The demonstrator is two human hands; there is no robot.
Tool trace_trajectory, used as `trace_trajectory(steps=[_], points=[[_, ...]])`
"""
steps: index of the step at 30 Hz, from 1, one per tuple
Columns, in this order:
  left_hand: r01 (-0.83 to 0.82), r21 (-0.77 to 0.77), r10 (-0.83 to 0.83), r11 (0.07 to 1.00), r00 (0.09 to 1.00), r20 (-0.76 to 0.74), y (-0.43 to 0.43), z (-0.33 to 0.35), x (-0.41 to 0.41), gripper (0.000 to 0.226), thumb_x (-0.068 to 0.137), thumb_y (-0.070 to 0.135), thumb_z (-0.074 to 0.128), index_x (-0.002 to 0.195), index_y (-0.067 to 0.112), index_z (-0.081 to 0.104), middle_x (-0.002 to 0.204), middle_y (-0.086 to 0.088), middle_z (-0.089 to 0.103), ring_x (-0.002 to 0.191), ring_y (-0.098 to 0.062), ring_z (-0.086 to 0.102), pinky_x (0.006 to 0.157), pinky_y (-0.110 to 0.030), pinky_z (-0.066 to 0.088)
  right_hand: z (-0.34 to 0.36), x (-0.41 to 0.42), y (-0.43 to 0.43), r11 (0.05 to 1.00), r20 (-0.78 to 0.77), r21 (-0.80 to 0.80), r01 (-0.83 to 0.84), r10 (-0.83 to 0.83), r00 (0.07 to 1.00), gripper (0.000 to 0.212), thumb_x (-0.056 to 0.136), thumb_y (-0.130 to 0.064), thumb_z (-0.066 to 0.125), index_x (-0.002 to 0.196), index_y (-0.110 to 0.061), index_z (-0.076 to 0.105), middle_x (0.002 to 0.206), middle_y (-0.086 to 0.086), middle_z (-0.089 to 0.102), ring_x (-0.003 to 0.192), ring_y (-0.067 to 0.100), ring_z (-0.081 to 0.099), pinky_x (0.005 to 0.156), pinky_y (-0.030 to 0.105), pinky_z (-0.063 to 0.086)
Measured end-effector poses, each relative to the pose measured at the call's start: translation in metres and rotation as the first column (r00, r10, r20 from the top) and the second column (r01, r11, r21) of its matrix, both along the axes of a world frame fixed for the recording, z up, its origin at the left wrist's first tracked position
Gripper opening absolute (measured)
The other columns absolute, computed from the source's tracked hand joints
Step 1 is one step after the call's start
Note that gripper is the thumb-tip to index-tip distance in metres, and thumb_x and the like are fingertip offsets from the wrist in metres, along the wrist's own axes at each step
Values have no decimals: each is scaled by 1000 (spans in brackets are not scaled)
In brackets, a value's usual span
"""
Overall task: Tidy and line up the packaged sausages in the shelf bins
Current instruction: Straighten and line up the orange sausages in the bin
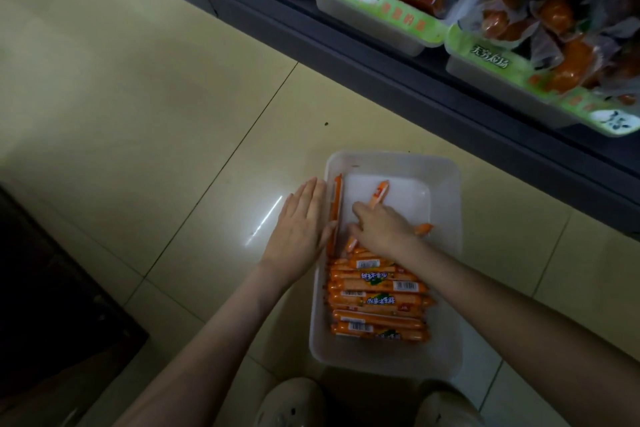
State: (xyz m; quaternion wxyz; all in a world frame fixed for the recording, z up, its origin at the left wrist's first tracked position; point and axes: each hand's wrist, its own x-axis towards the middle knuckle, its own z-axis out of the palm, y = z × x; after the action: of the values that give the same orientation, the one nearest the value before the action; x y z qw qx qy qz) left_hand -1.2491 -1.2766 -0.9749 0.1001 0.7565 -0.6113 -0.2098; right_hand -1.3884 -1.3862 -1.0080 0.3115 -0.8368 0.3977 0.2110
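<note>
ok so: white plastic bin (446, 253) sits on beige tile floor (173, 114), orange packaged sausages (377, 295) stacked crosswise in near half. left hand (301, 229) flat, fingers straight, against bin's outer left wall. right hand (381, 227) inside bin, fingers curled round single orange sausage (379, 192).

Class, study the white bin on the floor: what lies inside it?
Packaged sausages lie stacked crosswise in the near half of the white bin; a single sausage runs along its left wall, another sausage is gripped by the right hand. That hand covers some; lower layers are hidden.
</note>
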Motion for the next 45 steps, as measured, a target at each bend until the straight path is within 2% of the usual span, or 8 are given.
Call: trace_trajectory(steps=[5,10,17,22,25,29,37,45], points=[[52,-97,-50,994,999,21,-4,11,-5,54,92,26,35,139,1,42,137,-26,46,124,-41,47,105,-47,33,12,-8,-2,848,203,214,485,-525,827,12,94,-13,52,99,-16,41,79,9,54,65,25,55,58,33,41],[178,-146,-154,973,975,163,-8,22,-12,55,86,21,37,139,7,40,139,-22,46,127,-36,46,105,-50,35,57,-21,11,804,362,436,404,-568,739,42,91,-10,59,104,-34,28,89,10,64,77,25,68,70,43,57],[415,-327,-228,849,846,481,-21,64,-24,42,89,14,38,125,5,58,130,-13,57,126,-28,50,110,-47,25,130,-38,26,741,482,570,356,-652,586,36,88,-1,62,103,-27,43,81,9,64,73,8,64,70,23,51],[462,-447,-156,766,808,568,-26,101,-29,21,86,10,44,96,13,63,91,-6,63,88,-25,62,102,-37,35,175,-46,22,782,506,475,403,-618,602,25,86,-2,65,91,-23,53,73,3,66,55,15,61,56,26,52],[388,-506,-95,770,854,511,-22,114,-32,9,91,24,49,90,15,50,78,-3,60,69,-23,59,72,-30,43,204,-53,16,824,622,402,400,-566,541,14,86,-1,65,83,-14,62,63,6,67,54,15,63,60,29,54],[240,-587,29,773,911,411,-18,142,-44,19,94,28,39,100,13,49,73,1,62,62,-17,59,41,-25,35,235,-57,22,798,781,497,341,-583,226,4,90,-7,61,89,-9,64,75,9,69,62,18,65,60,26,54],[93,-654,59,751,976,207,-16,193,-66,33,86,29,43,99,8,64,72,-1,63,60,-19,61,38,-21,32,274,-62,45,874,896,444,196,-440,-66,17,88,-27,58,98,-21,70,98,9,71,64,15,60,57,24,49],[-2,-589,-17,808,999,-27,-5,197,-78,36,73,-4,68,105,9,57,83,-6,66,65,-25,63,48,-20,32,278,-66,59,922,936,350,167,-336,-106,21,84,-12,70,80,-32,63,96,5,73,57,19,62,55,25,51]])
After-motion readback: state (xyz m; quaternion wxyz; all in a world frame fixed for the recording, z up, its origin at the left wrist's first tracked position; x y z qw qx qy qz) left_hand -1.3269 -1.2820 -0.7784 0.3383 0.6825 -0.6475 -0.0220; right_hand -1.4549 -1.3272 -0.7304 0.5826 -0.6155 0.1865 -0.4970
